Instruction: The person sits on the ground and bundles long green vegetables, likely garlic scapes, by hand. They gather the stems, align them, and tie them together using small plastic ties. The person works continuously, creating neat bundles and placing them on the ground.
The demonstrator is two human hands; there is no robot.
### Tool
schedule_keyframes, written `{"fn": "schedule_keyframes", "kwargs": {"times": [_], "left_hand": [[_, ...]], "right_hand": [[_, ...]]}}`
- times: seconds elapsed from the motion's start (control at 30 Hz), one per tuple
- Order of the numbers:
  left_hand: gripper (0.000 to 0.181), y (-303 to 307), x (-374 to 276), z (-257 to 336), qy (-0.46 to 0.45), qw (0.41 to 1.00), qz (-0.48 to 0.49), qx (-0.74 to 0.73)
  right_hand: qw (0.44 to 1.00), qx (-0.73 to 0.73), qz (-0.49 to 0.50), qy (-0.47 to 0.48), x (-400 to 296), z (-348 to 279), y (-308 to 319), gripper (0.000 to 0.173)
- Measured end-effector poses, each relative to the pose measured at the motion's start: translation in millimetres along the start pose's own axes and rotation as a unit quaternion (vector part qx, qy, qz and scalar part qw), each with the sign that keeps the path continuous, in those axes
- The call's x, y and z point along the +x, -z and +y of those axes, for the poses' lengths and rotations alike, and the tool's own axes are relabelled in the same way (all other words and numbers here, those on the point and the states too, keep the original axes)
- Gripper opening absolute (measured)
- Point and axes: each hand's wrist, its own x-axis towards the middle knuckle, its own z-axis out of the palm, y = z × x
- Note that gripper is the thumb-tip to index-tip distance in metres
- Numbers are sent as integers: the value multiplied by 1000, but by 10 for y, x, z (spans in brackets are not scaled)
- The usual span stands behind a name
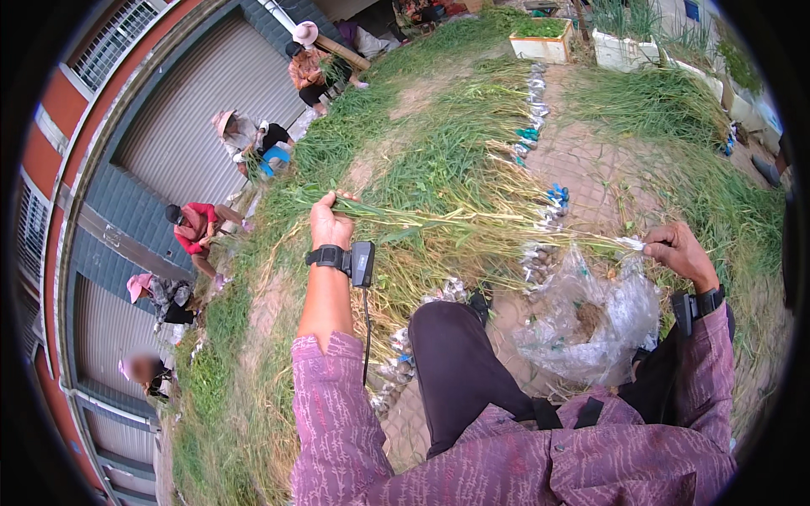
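Note:
My left hand (332,221) is closed around the green leafy end of a bundle of long plant stalks (468,218), held stretched out from left to right. At the bundle's other end, my right hand (680,250) pinches a small piece of whitish plastic film (629,243) wrapped on the stalk bases. Below that hand lies an opened clear plastic bag (588,329) with a lump of brown soil-like material in it. Beneath the held stalks, many more cut stalks lie on the paving, their ends wrapped in white, blue and green plastic (538,259).
Heaps of green stalks (443,158) cover much of the brick paving (595,164). White foam planter boxes (541,47) stand at the top right. Several people (202,231) sit along the shuttered building at the left. Part of another person's foot (766,169) shows at the right.

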Motion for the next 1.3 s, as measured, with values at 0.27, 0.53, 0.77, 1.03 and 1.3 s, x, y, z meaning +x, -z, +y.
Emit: {"fn": "schedule_keyframes", "kwargs": {"times": [0.27,0.53,0.77,1.03,1.3], "left_hand": [[5,240,697,-48,-42,978,-203,-33],[47,85,781,-1104,-104,813,28,573],[37,-1164,-1052,-2599,8,676,-486,554],[50,-1257,-1330,-3110,141,719,-534,422],[31,-1292,-1262,-3075,237,762,-530,287]], "right_hand": [[998,-5,60,-9,263,114,-274,21],[970,-241,-4,30,604,632,-1153,18],[958,-278,-17,60,722,578,-1293,20],[995,-79,47,23,648,359,-1039,17],[924,367,47,-95,695,173,-730,20]]}}
